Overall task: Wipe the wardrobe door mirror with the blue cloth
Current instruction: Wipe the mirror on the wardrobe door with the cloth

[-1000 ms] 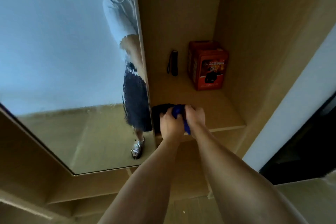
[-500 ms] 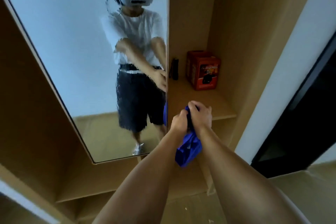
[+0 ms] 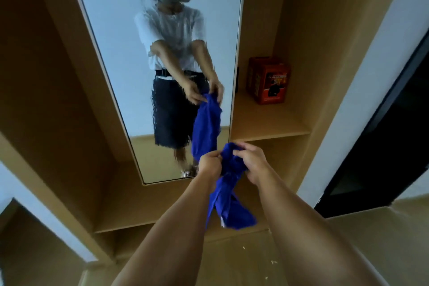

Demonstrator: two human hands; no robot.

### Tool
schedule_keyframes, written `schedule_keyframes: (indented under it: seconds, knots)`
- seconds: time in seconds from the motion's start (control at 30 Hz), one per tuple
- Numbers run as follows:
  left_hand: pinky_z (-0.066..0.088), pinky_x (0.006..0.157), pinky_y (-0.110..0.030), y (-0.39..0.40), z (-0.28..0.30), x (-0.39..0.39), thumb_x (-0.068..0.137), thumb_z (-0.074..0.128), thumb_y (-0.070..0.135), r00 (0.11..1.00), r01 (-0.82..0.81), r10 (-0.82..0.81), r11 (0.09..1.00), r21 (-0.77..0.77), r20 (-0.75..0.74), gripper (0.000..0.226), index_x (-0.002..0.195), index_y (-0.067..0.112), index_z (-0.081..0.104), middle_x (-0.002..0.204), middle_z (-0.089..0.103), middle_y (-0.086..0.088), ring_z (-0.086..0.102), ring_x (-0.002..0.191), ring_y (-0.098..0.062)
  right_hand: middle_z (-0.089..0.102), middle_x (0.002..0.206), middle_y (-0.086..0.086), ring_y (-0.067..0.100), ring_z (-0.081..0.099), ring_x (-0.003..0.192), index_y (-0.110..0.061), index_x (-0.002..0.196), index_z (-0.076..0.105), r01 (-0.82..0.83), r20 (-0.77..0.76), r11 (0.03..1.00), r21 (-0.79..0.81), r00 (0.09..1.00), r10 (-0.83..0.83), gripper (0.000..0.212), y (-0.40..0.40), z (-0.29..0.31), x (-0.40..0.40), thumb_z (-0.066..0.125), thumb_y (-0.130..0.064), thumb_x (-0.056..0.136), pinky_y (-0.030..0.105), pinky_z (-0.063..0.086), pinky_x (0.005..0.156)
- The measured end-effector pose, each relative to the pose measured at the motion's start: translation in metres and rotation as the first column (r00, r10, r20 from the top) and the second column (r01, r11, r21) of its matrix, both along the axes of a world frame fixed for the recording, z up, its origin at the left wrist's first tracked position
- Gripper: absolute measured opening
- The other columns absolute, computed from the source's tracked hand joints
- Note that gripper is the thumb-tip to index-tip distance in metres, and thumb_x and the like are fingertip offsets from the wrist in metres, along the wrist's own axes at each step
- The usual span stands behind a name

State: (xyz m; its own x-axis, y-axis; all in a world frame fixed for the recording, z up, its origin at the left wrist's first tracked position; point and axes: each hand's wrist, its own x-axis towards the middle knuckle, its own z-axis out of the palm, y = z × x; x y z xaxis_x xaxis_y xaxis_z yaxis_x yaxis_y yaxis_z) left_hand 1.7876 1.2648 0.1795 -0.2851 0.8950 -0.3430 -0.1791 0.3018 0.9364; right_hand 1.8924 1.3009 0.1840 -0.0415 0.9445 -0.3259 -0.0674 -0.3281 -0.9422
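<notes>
cloth axis: blue cloth [image 3: 228, 193] hangs bunched from my hands, long axis near vertical, top end at the hands, loose bottom end spreading low and slightly right, above the floor.
cloth place: in front of the wardrobe, just below and right of the mirror's [image 3: 130, 37] lower right corner; not touching the glass as far as I can tell.
mirror: tall door panel, long axis upright, tilted left in view; streaky smears across the middle; shows my reflection holding the cloth.
left hand: left hand [image 3: 210, 163] has its fingers curled, pinching the cloth's top edge on the left side.
right hand: right hand [image 3: 251, 161] has its fingers curled, thumb and fingertips pinching the bunched top from the right; hands close together, the cloth between them.
shelf: red box [image 3: 269, 81] stands upright on the wooden shelf [image 3: 267, 123] right of the mirror, well apart from the hands.
change: half a second ago my hands were pressed together on the cloth near the shelf edge; now they sit lower and slightly apart, more cloth hangs out below, and the mirror shows the full reflection, centred.
</notes>
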Motion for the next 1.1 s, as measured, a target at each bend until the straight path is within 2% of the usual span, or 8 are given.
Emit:
schedule_keyframes:
  seconds: [0.13,0.2,0.3,0.47,0.6,0.7,0.9,1.1]
  knots:
    - [0.046,0.058,-0.028,-0.009,0.0,-0.026,0.097,0.035,0.011,0.988,-0.154,0.152,0.985,-0.072,-0.041,0.028,0.112,0.007,0.058,0.109,0.062,-0.017,0.056,0.083,-0.026,0.054,0.123,0.005,0.025,0.054,0.108,-0.017,0.127,0.055,-0.023,0.237,1.0,-0.007,0.971,0.024,0.052,-0.003,0.002,-0.013,0.043,0.009,0.084,0.04,0.051,0.089]
    - [0.049,0.068,-0.031,-0.016,0.001,-0.04,0.095,0.045,0.029,0.981,-0.181,0.174,0.979,-0.094,-0.081,0.03,0.106,0.005,0.058,0.096,0.061,-0.012,0.057,0.084,-0.026,0.054,0.112,0.001,0.017,0.052,0.094,-0.017,0.116,0.059,0.005,0.381,0.999,0.038,0.925,-0.02,0.039,-0.006,0.0,-0.017,0.044,0.005,0.087,0.032,0.048,0.076]
    - [0.049,0.055,-0.026,-0.026,0.006,-0.059,0.079,0.073,0.03,0.955,-0.092,0.074,0.995,-0.05,-0.286,0.03,0.095,0.01,0.058,0.084,0.062,-0.003,0.06,0.072,-0.018,0.057,0.1,-0.002,0.007,0.048,0.074,-0.017,0.105,0.061,-0.093,0.553,0.986,0.138,0.833,0.001,0.026,-0.01,-0.006,-0.02,0.046,-0.002,0.088,0.022,0.039,0.057]
    - [0.05,0.076,-0.033,-0.031,0.015,-0.091,0.075,0.073,0.0,0.886,-0.095,0.044,0.992,-0.088,-0.461,0.041,0.109,0.011,0.053,0.099,0.056,-0.009,0.056,0.089,-0.025,0.057,0.103,0.001,0.019,0.054,0.091,-0.017,0.109,0.056,-0.451,0.85,0.889,0.085,0.498,0.172,0.027,-0.016,-0.003,-0.016,0.052,-0.009,0.083,0.031,0.047,0.069]
    - [0.052,0.081,-0.038,-0.042,0.013,-0.119,0.078,0.065,-0.007,0.856,-0.121,0.015,0.978,-0.172,-0.517,0.033,0.104,0.009,0.053,0.094,0.054,-0.01,0.055,0.092,-0.028,0.058,0.113,0.008,0.026,0.053,0.104,-0.01,0.114,0.059,-0.475,0.958,0.874,0.105,0.283,0.038,0.027,-0.016,-0.007,-0.01,0.052,-0.006,0.087,0.035,0.052,0.082]
    - [0.047,0.076,-0.034,-0.048,0.009,-0.13,0.083,0.057,-0.008,0.832,-0.185,0.06,0.967,-0.174,-0.551,0.025,0.102,0.008,0.059,0.085,0.056,-0.006,0.055,0.092,-0.028,0.06,0.11,0.009,0.024,0.057,0.099,-0.008,0.109,0.06,-0.364,0.962,0.918,0.159,0.267,-0.061,0.021,-0.012,-0.007,-0.001,0.053,-0.004,0.09,0.033,0.053,0.079]
    - [0.043,0.075,-0.032,-0.046,-0.004,-0.126,0.086,0.054,-0.007,0.903,-0.294,0.233,0.948,-0.122,-0.362,0.029,0.111,0.008,0.059,0.095,0.061,-0.009,0.054,0.084,-0.024,0.058,0.086,0.002,0.016,0.049,0.072,-0.013,0.103,0.058,-0.263,0.982,0.953,0.15,0.153,-0.112,0.013,-0.009,-0.004,0.014,0.048,-0.019,0.097,0.029,0.04,0.061]
    - [0.041,0.063,-0.031,-0.045,0.0,-0.118,0.084,0.057,0.007,0.95,-0.312,0.299,0.934,-0.175,-0.095,0.008,0.088,0.006,0.05,0.079,0.053,-0.005,0.051,0.073,-0.022,0.061,0.107,0.005,0.02,0.052,0.084,-0.011,0.114,0.05,-0.257,0.944,0.947,0.194,0.311,-0.109,0.02,-0.007,-0.004,-0.001,0.042,-0.014,0.096,0.033,0.042,0.075]
